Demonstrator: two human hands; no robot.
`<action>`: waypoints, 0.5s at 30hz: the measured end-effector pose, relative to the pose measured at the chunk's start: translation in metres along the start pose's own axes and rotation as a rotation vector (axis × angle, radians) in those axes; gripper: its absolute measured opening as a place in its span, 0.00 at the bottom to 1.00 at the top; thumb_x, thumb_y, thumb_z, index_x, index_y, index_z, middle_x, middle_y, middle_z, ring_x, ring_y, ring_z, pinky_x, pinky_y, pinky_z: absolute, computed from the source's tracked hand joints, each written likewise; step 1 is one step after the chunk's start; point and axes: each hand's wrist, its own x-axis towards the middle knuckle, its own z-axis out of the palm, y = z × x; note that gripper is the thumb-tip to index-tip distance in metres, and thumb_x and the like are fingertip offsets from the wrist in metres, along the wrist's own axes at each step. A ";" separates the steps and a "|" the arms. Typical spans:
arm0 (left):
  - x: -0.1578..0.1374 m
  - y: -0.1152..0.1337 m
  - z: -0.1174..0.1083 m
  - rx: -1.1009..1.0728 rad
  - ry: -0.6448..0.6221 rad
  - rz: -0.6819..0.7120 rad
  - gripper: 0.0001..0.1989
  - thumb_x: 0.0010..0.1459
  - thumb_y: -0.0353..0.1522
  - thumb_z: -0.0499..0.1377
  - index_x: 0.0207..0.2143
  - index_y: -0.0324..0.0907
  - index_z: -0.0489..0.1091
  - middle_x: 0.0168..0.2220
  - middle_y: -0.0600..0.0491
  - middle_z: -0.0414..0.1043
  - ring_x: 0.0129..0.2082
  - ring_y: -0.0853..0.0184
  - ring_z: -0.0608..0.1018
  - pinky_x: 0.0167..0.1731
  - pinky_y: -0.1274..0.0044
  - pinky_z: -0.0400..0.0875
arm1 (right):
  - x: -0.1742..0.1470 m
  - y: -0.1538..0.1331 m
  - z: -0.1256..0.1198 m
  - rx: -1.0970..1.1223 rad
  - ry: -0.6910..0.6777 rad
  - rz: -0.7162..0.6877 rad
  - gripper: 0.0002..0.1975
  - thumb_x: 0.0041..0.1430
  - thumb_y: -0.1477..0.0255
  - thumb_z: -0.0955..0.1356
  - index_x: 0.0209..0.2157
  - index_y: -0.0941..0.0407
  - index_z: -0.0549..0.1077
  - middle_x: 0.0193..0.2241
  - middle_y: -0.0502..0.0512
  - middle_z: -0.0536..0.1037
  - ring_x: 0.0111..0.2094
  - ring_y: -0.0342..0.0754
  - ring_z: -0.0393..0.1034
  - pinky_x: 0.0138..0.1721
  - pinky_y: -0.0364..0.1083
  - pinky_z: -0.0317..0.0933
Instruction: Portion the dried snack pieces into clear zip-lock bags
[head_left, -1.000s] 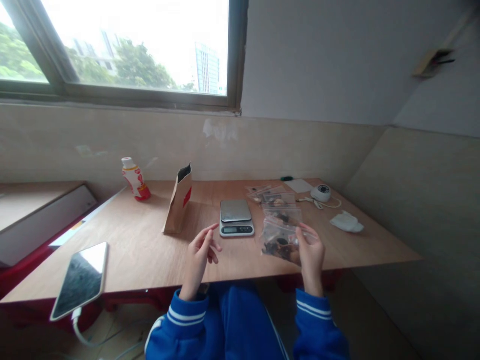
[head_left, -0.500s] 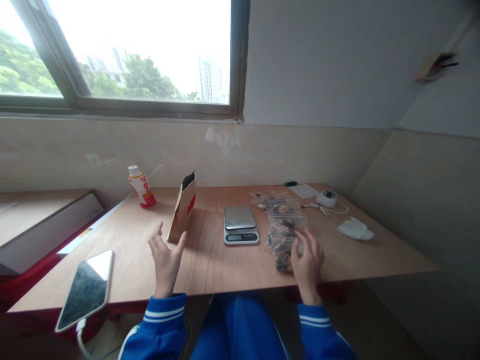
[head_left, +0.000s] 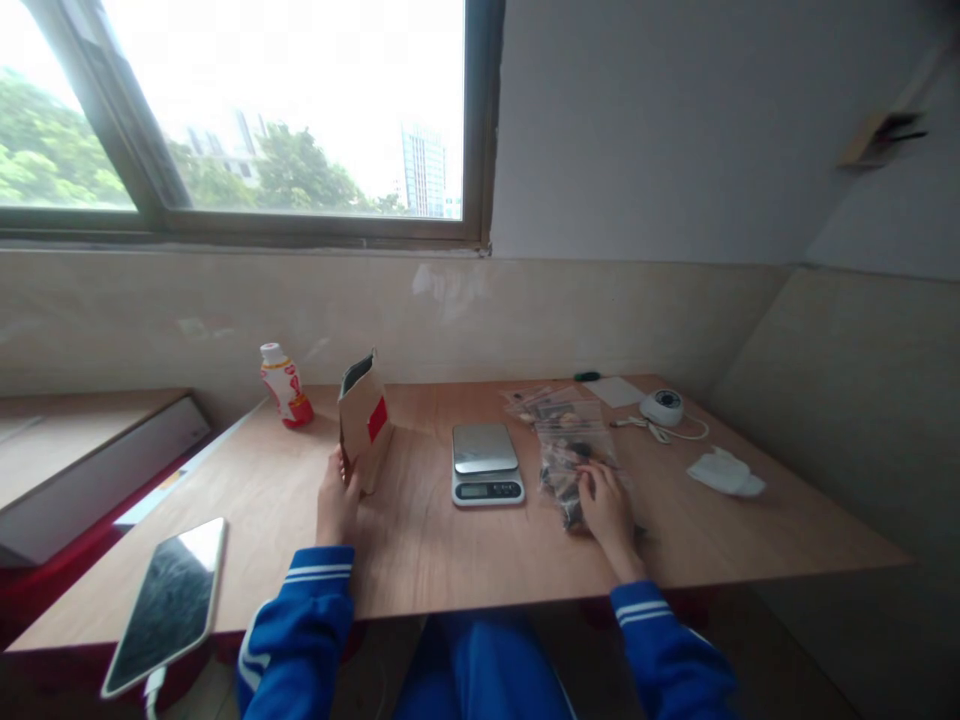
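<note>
My left hand is closed on the near edge of a brown paper bag with a red patch, which stands upright, its top gaping. At the right, my right hand has its fingers bent over the nearest of several clear zip bags and pinches its upper part. Dark and brownish dried pieces show through the plastic; the fingertips are partly hidden. Between the two hands sits a kitchen scale with a bare metal plate.
A red and white bottle stands at the back left. A tablet with a plugged cable lies at the left front edge. Farther right are a white camera with a cord, a crumpled tissue, a sheet of paper and a green-handled tool.
My left hand has moved forward from open air and taken hold of the paper bag, which has turned a little. My right hand has come down onto the zip bag.
</note>
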 end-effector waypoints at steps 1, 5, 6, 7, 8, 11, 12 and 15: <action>-0.002 -0.001 0.000 -0.003 -0.004 -0.004 0.25 0.56 0.44 0.51 0.53 0.42 0.61 0.48 0.43 0.73 0.47 0.54 0.75 0.46 0.65 0.69 | -0.002 0.000 0.000 -0.010 0.005 -0.001 0.16 0.61 0.70 0.57 0.37 0.58 0.74 0.41 0.64 0.76 0.43 0.55 0.70 0.45 0.53 0.63; -0.007 0.002 -0.011 -0.072 -0.089 0.002 0.25 0.51 0.47 0.53 0.47 0.41 0.67 0.46 0.44 0.75 0.48 0.52 0.74 0.49 0.63 0.67 | -0.008 0.001 -0.001 -0.017 -0.002 0.016 0.17 0.61 0.69 0.57 0.37 0.58 0.75 0.43 0.63 0.76 0.44 0.56 0.70 0.46 0.54 0.62; -0.009 0.003 -0.015 -0.100 -0.106 -0.007 0.25 0.50 0.47 0.54 0.45 0.41 0.68 0.45 0.44 0.75 0.48 0.51 0.74 0.49 0.63 0.68 | -0.008 0.001 -0.001 -0.013 -0.007 0.020 0.17 0.61 0.69 0.57 0.38 0.58 0.75 0.43 0.63 0.76 0.45 0.56 0.69 0.46 0.54 0.62; -0.012 0.005 -0.020 -0.126 -0.114 -0.020 0.25 0.48 0.47 0.55 0.42 0.40 0.69 0.43 0.45 0.76 0.47 0.51 0.75 0.49 0.62 0.68 | -0.009 0.001 -0.001 -0.007 -0.009 0.023 0.17 0.61 0.69 0.57 0.39 0.58 0.75 0.44 0.62 0.76 0.45 0.56 0.69 0.46 0.54 0.61; -0.016 0.007 -0.024 -0.150 -0.116 -0.034 0.24 0.47 0.47 0.56 0.41 0.40 0.70 0.42 0.45 0.77 0.47 0.50 0.75 0.49 0.62 0.68 | -0.009 0.002 -0.001 0.000 -0.006 0.025 0.17 0.60 0.70 0.57 0.40 0.57 0.74 0.44 0.62 0.76 0.46 0.56 0.69 0.47 0.54 0.61; -0.031 0.009 -0.032 -0.217 -0.129 -0.072 0.22 0.47 0.47 0.58 0.39 0.40 0.71 0.41 0.45 0.77 0.47 0.50 0.75 0.49 0.62 0.69 | -0.008 0.006 0.002 0.012 0.022 0.021 0.17 0.58 0.71 0.57 0.42 0.58 0.73 0.45 0.62 0.76 0.46 0.56 0.68 0.47 0.54 0.61; -0.035 0.009 -0.032 -0.235 -0.133 -0.083 0.22 0.48 0.47 0.58 0.39 0.40 0.71 0.41 0.45 0.76 0.47 0.50 0.74 0.49 0.61 0.69 | -0.008 0.008 0.003 0.010 0.024 0.010 0.17 0.58 0.72 0.57 0.41 0.58 0.74 0.44 0.63 0.75 0.46 0.56 0.68 0.47 0.54 0.61; -0.045 0.009 -0.029 -0.258 -0.134 -0.067 0.24 0.50 0.48 0.57 0.43 0.42 0.68 0.45 0.45 0.73 0.51 0.50 0.72 0.52 0.60 0.65 | -0.004 0.016 0.002 -0.047 -0.015 -0.014 0.13 0.56 0.71 0.59 0.35 0.56 0.74 0.45 0.64 0.74 0.46 0.57 0.68 0.46 0.55 0.61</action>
